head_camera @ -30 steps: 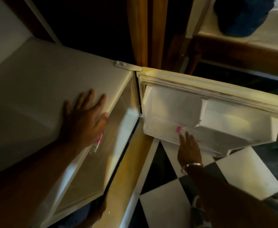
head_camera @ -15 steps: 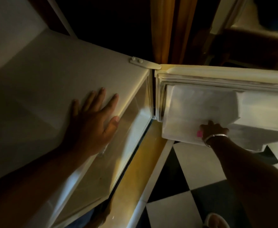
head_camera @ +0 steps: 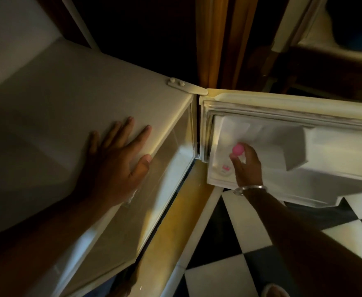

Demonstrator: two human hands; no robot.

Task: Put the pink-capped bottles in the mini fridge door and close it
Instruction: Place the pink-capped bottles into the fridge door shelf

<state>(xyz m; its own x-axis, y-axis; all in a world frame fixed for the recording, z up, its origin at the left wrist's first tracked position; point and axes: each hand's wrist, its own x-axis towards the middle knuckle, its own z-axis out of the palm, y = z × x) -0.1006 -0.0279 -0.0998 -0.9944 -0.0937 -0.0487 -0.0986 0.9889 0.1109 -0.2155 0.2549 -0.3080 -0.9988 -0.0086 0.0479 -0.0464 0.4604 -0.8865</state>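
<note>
The white mini fridge (head_camera: 72,116) stands at the left with its door (head_camera: 293,108) swung open to the right. My left hand (head_camera: 115,166) lies flat, fingers spread, on the fridge top near its front edge. My right hand (head_camera: 247,166), with a bracelet on the wrist, grips a white pink-capped bottle (head_camera: 226,166) by its neck. The bottle stands in the left end of the door shelf (head_camera: 218,182), pink cap up. Part of another clear bottle (head_camera: 132,195) shows inside the fridge, below my left palm.
A black-and-white checkered floor (head_camera: 235,232) lies below the open door. A yellow wooden sill (head_camera: 175,221) runs under the fridge front. A dark wooden post (head_camera: 214,39) stands behind the hinge. A toe of my footwear (head_camera: 276,291) shows at the bottom right.
My right hand has come up from under the door shelf and now holds the pink-capped bottle inside it. The view has shifted right and nearer. My left hand stays on the fridge top.
</note>
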